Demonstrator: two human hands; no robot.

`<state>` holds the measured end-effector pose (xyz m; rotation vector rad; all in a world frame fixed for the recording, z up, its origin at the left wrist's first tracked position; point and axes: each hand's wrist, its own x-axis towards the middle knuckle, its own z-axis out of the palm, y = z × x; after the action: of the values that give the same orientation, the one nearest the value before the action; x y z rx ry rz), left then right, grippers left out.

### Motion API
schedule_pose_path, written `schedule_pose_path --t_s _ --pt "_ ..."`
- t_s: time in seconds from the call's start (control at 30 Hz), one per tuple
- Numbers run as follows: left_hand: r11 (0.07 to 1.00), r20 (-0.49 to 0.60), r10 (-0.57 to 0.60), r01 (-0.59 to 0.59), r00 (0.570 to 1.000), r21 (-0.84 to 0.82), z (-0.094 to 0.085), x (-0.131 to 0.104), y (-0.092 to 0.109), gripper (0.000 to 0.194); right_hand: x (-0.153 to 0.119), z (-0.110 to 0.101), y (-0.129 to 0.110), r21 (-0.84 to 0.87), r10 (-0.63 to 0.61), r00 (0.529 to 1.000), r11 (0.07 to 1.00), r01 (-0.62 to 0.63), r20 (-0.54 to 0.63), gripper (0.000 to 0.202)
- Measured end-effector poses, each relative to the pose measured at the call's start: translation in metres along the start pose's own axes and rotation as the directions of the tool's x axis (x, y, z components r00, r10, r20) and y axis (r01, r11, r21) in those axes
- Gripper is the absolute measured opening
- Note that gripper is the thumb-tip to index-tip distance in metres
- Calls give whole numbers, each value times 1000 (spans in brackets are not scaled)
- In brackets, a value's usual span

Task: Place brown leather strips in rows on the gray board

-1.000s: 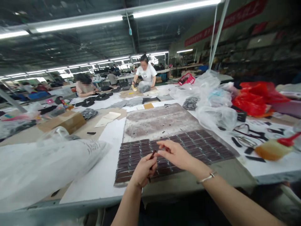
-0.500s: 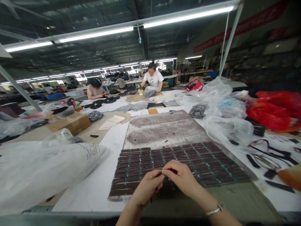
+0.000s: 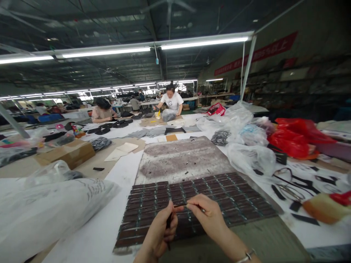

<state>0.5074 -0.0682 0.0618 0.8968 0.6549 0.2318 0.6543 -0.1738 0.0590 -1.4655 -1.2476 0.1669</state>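
The left hand (image 3: pixel 161 228) was curled around dark material, its thumb raised, and the right hand (image 3: pixel 206 212) pinched a thin dark strip (image 3: pixel 179 205) between thumb and forefinger. The strip ran between the two hands, above the near part of a table (image 3: pixel 331 252). Whether it joined the material in the left palm could not be told. Beneath and beyond the hands, rows of dark pieces (image 3: pixel 200 193) covered the near part of a board (image 3: pixel 181 155), whose far part was a smeared grey-brown with small scraps on it. A white plastic bag (image 3: pixel 55 208) lay to the left, near a cardboard box (image 3: pixel 65 153); a red bag (image 3: pixel 294 137) lay to the far right. Across the table, a person in a white shirt (image 3: pixel 172 102) leaned over it.
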Motion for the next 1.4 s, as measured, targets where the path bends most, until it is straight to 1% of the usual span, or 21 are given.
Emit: schedule_pose_path --t_s 0.07,0.17,0.27,0.4,0.53,0.63,0.77,0.87,0.9,0.97,1.0,1.07,1.13,1.17,1.23,1.33,1.4 --pt "1000 37 -30 30 999 2 -1 -1 -1 56 -3 1 -2 -32 -61 998 998 62 31 12" --pt "999 60 -1 -2 998 39 -4 -2 -3 51 -6 3 -1 -86 -128 987 987 136 94 16" --pt "998 14 42 -43 999 54 -7 -1 -3 45 -7 3 1 -114 -177 976 975 192 125 18" --pt "993 -71 89 -84 993 78 -6 -1 -1 46 -6 2 2 -144 -219 967 961 237 128 17" --pt "989 -97 110 -100 989 109 -4 -2 0 47 -6 2 0 -153 -243 958 952 265 149 16" --pt "984 -121 127 -109 984 139 -4 -2 -1 45 -6 2 0 -147 -251 954 950 276 167 16" --pt "979 -144 156 -134 977 152 -4 -2 -3 42 -7 1 1 -134 -234 955 956 260 185 17" --pt "959 -203 218 -171 955 226 -2 -3 -3 42 -7 1 -1 -79 -161 969 981 179 188 17" --pt "949 -228 245 -185 942 257 -1 -3 -3 41 -7 2 -2 -52 -113 975 991 125 191 17" --pt "928 -268 298 -213 916 306 1 -4 -2 41 -7 4 -1 32 24 979 999 -31 204 20" --pt "920 -279 318 -224 906 322 1 -4 -1 40 -7 6 0 95 100 971 988 -123 217 24" --pt "908 -289 347 -243 892 342 2 -5 0 40 -8 11 3 242 232 939 925 -295 255 33" --pt "899 -285 363 -252 887 359 2 -5 0 40 -7 17 5 347 317 904 845 -407 288 39" --pt "894 -278 366 -253 888 370 1 -4 0 39 -7 19 6 367 346 890 819 -441 297 41" --pt "879 -257 376 -255 890 403 0 -4 -2 38 -6 22 4 350 392 867 801 -486 306 39" --pt "838 -226 407 -264 885 477 -1 -6 -4 34 -3 19 -3 253 433 845 820 -514 315 26" --pt "797 -194 429 -269 883 540 -2 -8 -3 32 0 14 -6 185 444 841 840 -511 309 24"
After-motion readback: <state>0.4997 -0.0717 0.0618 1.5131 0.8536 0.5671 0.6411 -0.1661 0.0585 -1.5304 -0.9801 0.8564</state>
